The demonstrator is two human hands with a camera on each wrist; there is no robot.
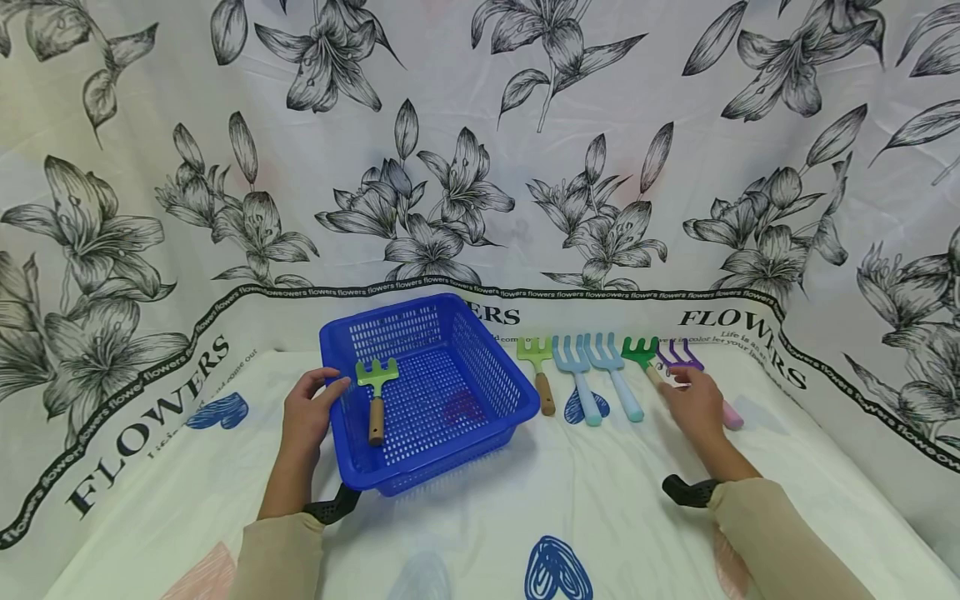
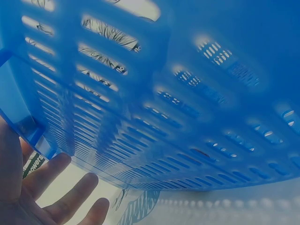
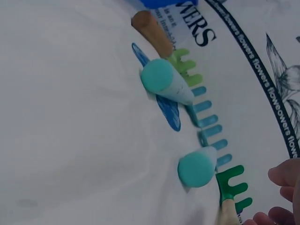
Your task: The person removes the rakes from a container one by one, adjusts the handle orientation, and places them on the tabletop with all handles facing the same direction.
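My left hand (image 1: 306,408) grips the left rim of a blue plastic basket (image 1: 435,457), thumb over the rim, fingers along the outside in the left wrist view. Inside the basket lies a light green hand fork (image 1: 377,408) with a brown handle. On the right my right hand (image 1: 693,404) hovers over a purple hand fork (image 1: 686,354) with a pink handle, partly hiding it. Close to its thumb is a dark green hand fork (image 1: 639,354) with a beige handle. In the right wrist view its thumb and fingers stand apart with nothing seen between them.
Left of the dark green fork lie two light blue hand forks (image 1: 577,379) (image 1: 615,375) and another light green hand fork (image 1: 538,375). A white cloth (image 1: 480,533) with heart prints covers the table. Behind it hangs a flower-printed curtain (image 1: 525,208).
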